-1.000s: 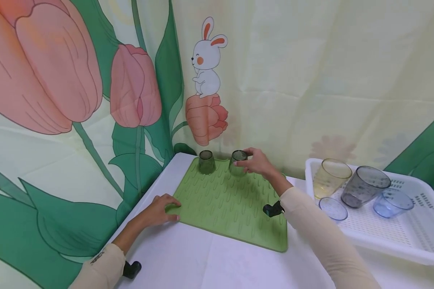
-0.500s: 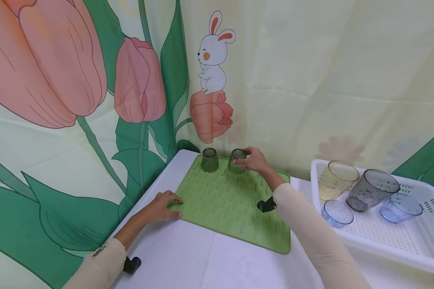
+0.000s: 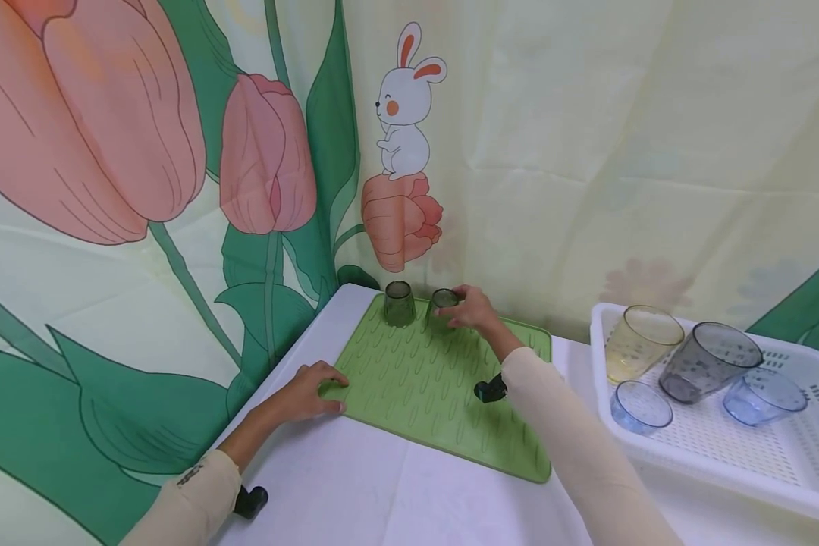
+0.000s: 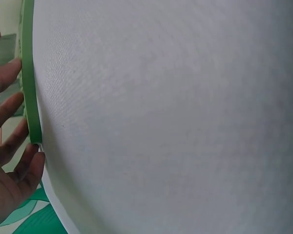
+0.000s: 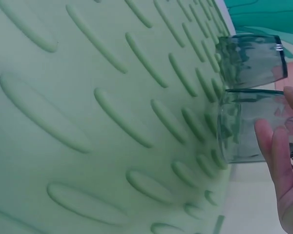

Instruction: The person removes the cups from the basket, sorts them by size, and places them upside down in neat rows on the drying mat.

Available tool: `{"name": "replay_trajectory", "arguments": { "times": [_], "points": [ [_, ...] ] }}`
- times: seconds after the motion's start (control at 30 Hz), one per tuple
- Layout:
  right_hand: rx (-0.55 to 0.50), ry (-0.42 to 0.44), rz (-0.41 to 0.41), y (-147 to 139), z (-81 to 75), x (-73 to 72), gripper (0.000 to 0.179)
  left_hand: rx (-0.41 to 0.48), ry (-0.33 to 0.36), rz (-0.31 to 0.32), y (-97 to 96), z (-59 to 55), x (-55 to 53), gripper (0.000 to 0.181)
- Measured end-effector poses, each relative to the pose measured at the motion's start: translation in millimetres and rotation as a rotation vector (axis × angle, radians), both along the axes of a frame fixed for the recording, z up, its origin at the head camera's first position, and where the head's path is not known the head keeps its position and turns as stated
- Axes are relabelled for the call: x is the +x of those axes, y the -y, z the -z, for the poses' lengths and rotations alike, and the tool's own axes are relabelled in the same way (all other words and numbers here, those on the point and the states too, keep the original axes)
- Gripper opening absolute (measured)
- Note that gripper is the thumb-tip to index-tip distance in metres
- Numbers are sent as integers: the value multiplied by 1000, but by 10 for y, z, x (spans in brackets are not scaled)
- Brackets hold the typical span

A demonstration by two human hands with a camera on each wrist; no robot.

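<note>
My right hand [image 3: 472,309] grips a dark smoky glass tumbler [image 3: 440,317] at the back of a green ribbed mat [image 3: 430,387]. Thumb and fingers lie around the glass near its upper end. Just left of it stands a matching tumbler [image 3: 399,305], its narrower end up, with a small gap between the two in the head view. In the right wrist view the held tumbler [image 5: 246,131] has its lower end at the mat. My left hand [image 3: 307,394] touches the mat's near-left corner, fingers loosely bent along the edge [image 4: 31,87].
A white perforated basket [image 3: 744,462] stands to the right. Inside are a yellow glass [image 3: 638,345], a grey glass [image 3: 706,364] and two blue glasses, one at the near left [image 3: 640,409]. A printed curtain [image 3: 553,152] hangs directly behind the mat.
My right hand has moved the tumbler left, closer to the other one. The left hand stays at the mat's corner. The head view has shifted slightly.
</note>
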State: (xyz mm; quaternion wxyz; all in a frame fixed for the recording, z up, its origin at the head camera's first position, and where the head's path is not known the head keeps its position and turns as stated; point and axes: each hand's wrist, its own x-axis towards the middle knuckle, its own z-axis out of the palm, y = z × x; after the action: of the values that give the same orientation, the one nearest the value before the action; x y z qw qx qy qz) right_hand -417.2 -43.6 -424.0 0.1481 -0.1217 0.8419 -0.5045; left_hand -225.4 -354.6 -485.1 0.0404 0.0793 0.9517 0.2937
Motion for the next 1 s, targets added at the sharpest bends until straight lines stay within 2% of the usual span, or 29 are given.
{"name": "replay_trajectory", "arguments": {
  "times": [0.17,0.33,0.57,1.0],
  "points": [
    [4,3,18,8,66,-30,66,2,0,2,-11,-1,-11,35],
    [-12,5,18,13,79,-46,64,-1,0,-4,-26,-11,-7,35],
    [24,-4,19,25,83,-66,68,2,-1,11,-44,-8,4,35],
    [106,-14,-64,34,43,-56,80,-17,1,-13,-26,7,7,35]
  ]
}}
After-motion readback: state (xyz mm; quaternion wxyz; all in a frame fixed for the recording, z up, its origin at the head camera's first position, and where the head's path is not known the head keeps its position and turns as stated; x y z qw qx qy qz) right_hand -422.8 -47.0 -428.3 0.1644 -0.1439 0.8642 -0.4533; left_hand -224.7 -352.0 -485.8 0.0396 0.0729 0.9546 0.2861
